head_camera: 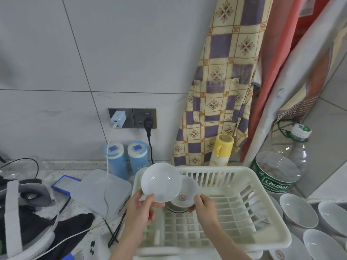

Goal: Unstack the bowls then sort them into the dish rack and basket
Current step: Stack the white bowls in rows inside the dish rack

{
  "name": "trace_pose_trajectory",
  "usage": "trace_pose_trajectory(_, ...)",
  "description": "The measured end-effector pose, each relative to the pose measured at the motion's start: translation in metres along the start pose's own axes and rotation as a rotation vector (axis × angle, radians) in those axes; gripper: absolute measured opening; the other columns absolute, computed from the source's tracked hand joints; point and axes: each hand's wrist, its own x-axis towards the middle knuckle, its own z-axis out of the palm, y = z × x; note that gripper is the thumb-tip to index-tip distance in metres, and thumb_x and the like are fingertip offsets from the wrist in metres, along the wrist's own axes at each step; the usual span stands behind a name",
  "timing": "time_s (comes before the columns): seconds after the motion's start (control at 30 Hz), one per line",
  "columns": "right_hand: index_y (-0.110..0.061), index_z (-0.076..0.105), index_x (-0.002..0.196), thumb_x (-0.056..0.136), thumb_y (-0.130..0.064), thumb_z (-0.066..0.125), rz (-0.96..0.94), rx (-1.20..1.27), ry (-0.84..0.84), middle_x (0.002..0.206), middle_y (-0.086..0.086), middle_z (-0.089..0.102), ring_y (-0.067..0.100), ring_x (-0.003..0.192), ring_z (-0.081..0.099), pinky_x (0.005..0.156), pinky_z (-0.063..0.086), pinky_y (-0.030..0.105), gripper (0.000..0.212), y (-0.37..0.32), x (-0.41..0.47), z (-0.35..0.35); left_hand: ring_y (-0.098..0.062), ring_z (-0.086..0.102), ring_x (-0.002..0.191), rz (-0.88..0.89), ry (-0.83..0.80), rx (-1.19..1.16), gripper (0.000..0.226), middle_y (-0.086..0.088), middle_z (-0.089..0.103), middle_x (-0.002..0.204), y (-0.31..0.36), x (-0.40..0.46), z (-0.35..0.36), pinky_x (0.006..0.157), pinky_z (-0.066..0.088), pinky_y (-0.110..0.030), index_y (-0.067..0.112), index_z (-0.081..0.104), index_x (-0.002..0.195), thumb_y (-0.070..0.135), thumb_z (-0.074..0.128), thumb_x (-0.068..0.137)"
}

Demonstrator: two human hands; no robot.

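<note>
My left hand pinches the lower rim of a white bowl, tilted so its inside faces me, above the left end of the cream plastic basket. My right hand holds a second white bowl with a red emblem on its outside, just behind and right of the first. Both bowls hang over the basket's left corner. Below them something dark-rimmed sits in the basket, mostly hidden. Several more white bowls lie at the right of the basket.
A large water bottle stands behind the basket on the right, a yellow spray can behind its back wall. Two blue canisters, a lidded plastic box, cables and dark gear crowd the counter on the left. A patterned apron hangs on the wall.
</note>
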Motion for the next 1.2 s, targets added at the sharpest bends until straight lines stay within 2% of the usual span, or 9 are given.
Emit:
trace_pose_trajectory(0.1,-0.012,0.067,0.078,0.093,-0.013,0.041,-0.002,-0.051,-0.01,0.054,0.002,0.066,0.008,0.054,0.058,0.057,0.041,0.027,0.03,-0.0021,0.0015,-0.0005,-0.012,0.035,0.031,-0.006,-0.014,0.054,0.022,-0.013,0.076,0.071,-0.0007,-0.0012,0.0023,0.04,0.035,-0.021,0.026,0.061,0.103,0.008,0.054,0.093)
trace_pose_trajectory(0.2,-0.01,0.066,0.08,0.093,-0.013,0.041,0.007,-0.091,-0.018,0.054,0.001,0.067,0.016,0.058,0.054,0.055,0.039,0.029,0.028,-0.0034,0.003,-0.0006,-0.012,0.037,0.031,-0.016,-0.015,0.076,0.021,-0.011,0.076,0.071,-0.0014,-0.0015,0.0032,0.04,0.038,-0.023,0.028,0.059,0.101,0.009,0.055,0.093)
trace_pose_trajectory(0.5,-0.012,0.065,0.081,0.094,-0.014,0.04,0.037,-0.15,-0.05,0.056,0.002,0.067,0.008,0.044,0.043,0.047,0.035,0.022,0.028,-0.0055,0.0045,0.0013,-0.011,0.038,0.031,-0.029,-0.012,0.088,0.02,-0.011,0.076,0.07,-0.0017,-0.0009,0.003,0.039,0.039,-0.022,0.028,0.058,0.1,0.01,0.055,0.093)
trace_pose_trajectory(0.8,-0.023,0.066,0.101,0.098,-0.02,0.04,0.047,-0.187,-0.062,0.061,0.005,0.071,0.004,0.033,0.032,0.042,0.033,0.021,0.026,-0.0058,0.0061,0.0008,-0.01,0.039,0.032,-0.039,-0.017,0.115,0.019,-0.009,0.077,0.071,-0.0027,-0.0009,0.0023,0.037,0.038,-0.02,0.03,0.057,0.102,0.012,0.056,0.094)
trace_pose_trajectory(0.93,-0.024,0.064,0.113,0.099,-0.024,0.044,0.025,-0.199,-0.052,0.058,0.003,0.071,0.004,0.031,0.035,0.043,0.034,0.021,0.024,-0.0022,0.0073,0.0018,-0.009,0.04,0.033,-0.047,-0.024,0.123,0.018,-0.008,0.077,0.072,-0.0039,-0.0004,0.0016,0.04,0.038,-0.021,0.03,0.057,0.103,0.015,0.056,0.094)
trace_pose_trajectory(1.1,-0.019,0.054,0.133,0.099,-0.031,0.047,0.031,-0.228,-0.056,0.063,0.002,0.072,0.001,0.036,0.043,0.045,0.037,0.021,0.037,-0.0039,0.0046,0.0016,-0.01,0.037,0.033,-0.072,-0.049,0.127,0.019,-0.01,0.077,0.073,-0.0055,0.0004,0.0021,0.037,0.035,-0.02,0.027,0.057,0.109,0.014,0.056,0.094)
trace_pose_trajectory(1.2,-0.019,0.047,0.139,0.099,-0.042,0.045,0.021,-0.221,0.032,0.081,0.004,0.074,0.008,0.062,0.059,0.06,0.045,0.024,0.046,-0.0102,-0.0011,-0.0011,-0.01,0.036,0.032,-0.094,-0.096,0.137,0.022,-0.011,0.077,0.073,-0.0071,0.0005,0.0025,0.035,0.032,-0.018,0.029,0.054,0.112,0.015,0.055,0.095)
